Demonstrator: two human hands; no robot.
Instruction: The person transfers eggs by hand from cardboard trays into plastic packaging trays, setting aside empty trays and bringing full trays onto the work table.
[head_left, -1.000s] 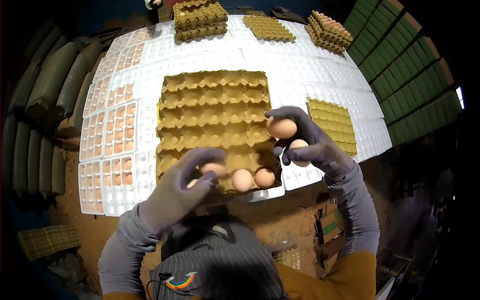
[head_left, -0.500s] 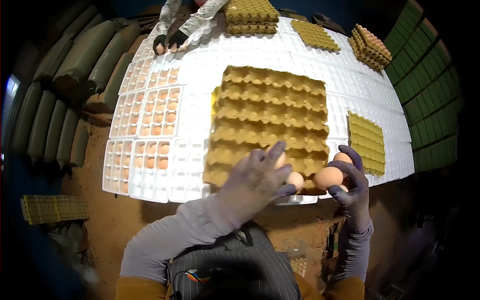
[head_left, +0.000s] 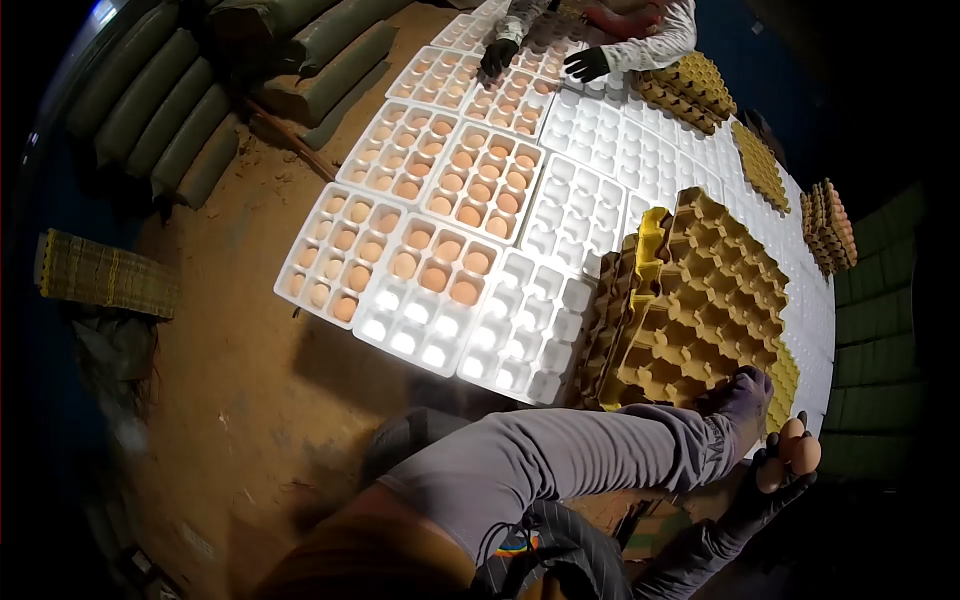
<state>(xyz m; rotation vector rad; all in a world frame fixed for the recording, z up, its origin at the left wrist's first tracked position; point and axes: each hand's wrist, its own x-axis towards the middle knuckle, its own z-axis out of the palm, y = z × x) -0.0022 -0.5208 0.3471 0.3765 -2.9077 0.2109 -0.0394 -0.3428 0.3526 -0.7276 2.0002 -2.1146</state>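
My right hand (head_left: 782, 482), at the lower right beyond the table's edge, is closed around several eggs (head_left: 803, 454). My left hand (head_left: 742, 408) reaches across to the near right corner of the brown pulp egg tray (head_left: 700, 310). Its fingers are curled, and what they hold is hidden behind the hand. The brown tray's visible cups hold no eggs, and it lies on other trays with a yellow tray (head_left: 652, 240) showing at the left side. Left of this stack is a white egg tray (head_left: 525, 325) with bare cups, then a partly filled white tray (head_left: 415, 310).
More white trays with eggs (head_left: 485, 185) run along the table's left side. A co-worker's gloved hands (head_left: 497, 57) are over the far trays. Stacked pulp trays (head_left: 690, 90) and a tall egg-filled stack (head_left: 828, 230) stand farther back. Full sacks (head_left: 150, 100) lie at the left.
The view has swung left and tilted. My left hand has moved to the brown tray's near right corner, and its eggs no longer show. The right hand still holds eggs.
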